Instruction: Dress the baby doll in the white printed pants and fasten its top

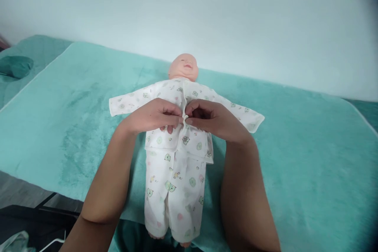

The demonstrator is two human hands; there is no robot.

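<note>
A baby doll [183, 67] lies on its back on a teal blanket [73, 118], head toward the wall. It wears a white printed shirt [195, 141] and matching trousers [174, 193], sleeves spread out to both sides. My left hand [153, 116] and my right hand [212, 120] meet over the doll's chest. Both pinch the shirt's front edges together at the middle, where a small fastener shows between the fingertips.
The blanket covers a padded table against a pale wall [206, 8]. A dark teal pillow [14, 66] lies at the far left. Below the table's near left edge are a dark floor and a pale crumpled item [16, 242].
</note>
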